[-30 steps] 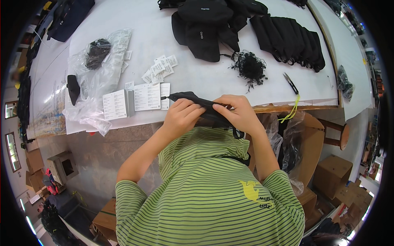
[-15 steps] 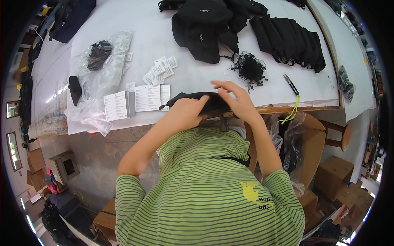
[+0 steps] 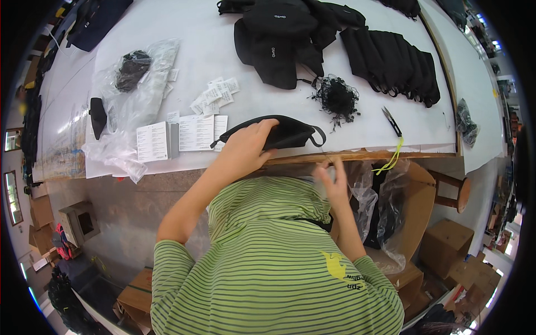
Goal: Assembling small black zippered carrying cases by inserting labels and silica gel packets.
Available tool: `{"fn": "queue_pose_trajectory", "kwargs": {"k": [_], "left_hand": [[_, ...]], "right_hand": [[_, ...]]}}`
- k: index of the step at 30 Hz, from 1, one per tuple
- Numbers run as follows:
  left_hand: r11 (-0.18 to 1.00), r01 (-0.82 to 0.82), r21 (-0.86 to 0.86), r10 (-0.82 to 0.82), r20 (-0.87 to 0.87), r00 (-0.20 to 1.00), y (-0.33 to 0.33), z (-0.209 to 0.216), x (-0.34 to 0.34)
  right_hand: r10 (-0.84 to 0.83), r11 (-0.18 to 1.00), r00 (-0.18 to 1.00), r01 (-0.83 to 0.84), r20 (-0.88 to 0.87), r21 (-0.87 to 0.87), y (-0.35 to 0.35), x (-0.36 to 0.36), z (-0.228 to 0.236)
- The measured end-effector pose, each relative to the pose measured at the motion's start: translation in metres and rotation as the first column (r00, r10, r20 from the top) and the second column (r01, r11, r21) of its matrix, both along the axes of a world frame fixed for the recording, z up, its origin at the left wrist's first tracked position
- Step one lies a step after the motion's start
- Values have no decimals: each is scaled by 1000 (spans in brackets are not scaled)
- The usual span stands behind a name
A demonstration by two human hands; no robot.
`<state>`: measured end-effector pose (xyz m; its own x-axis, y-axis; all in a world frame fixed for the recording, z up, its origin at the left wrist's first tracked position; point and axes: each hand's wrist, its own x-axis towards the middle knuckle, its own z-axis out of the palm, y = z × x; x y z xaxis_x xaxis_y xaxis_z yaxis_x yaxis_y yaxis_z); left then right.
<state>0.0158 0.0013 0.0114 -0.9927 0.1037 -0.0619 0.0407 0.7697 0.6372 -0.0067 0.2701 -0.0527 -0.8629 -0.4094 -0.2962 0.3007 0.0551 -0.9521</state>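
Observation:
My left hand point(image 3: 251, 142) grips a black zippered pouch point(image 3: 293, 133) at the table's front edge, thumb and fingers closed over its left part. The pouch has a pull tab at its left end and a strap loop at its right. Below that loop, just off the table edge, my right hand point(image 3: 333, 177) is closed in a pinch. A thin dark string point(image 3: 326, 154) runs between the loop and its fingertips. Something pale beside these fingers is blurred. Beyond the pouch lies a tangled heap of black strings point(image 3: 336, 97).
Small white labels point(image 3: 215, 95) and stacks of printed cards point(image 3: 152, 141) lie left. Black bags point(image 3: 279, 39) and a row of black pouches point(image 3: 391, 61) lie farther back. Thread snips point(image 3: 392, 121) with a yellow cord rest right. An open carton point(image 3: 419, 201) stands below the edge.
My right hand has left the pouch and moved down and toward me, below the table edge. The pouch's right end and strap loop now show; my left hand still holds it.

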Motion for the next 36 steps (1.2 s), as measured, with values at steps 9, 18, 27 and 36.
{"fn": "queue_pose_trajectory", "kwargs": {"k": [9,18,27,36], "left_hand": [[997,-14,-77,3,-143,990,14,-7,12],[998,25,-50,-24,19,1000,5,-7,0],[989,64,-129,-76,-86,993,14,-6,11],[993,-84,-83,62,-243,968,9,-2,26]], "right_hand": [[221,846,956,-90,-192,525,64,-45,55],[-551,809,835,532,-5,-248,51,-85,58],[-355,643,845,532,401,-551,-58,-114,10],[-429,850,690,526,-583,-3,-38,-127,38]]}}
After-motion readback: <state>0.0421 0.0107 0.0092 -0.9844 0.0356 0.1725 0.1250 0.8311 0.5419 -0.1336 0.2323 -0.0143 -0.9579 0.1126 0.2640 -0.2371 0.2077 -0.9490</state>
